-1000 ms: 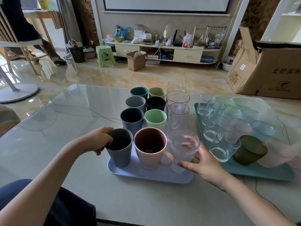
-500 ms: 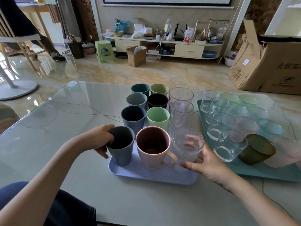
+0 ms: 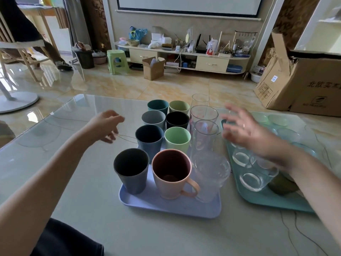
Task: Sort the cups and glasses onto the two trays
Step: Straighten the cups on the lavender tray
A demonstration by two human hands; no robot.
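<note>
Evidently sorted: both hands, left and right, hover open and empty; lavender tray groups cups, teal tray glasses.

A green plastic stool stands upper centre-left on the tiled floor, beside a small open cardboard box. A low TV cabinet spans the upper centre. A large cardboard carton occupies the upper right. A wooden chair stands upper left.
</note>
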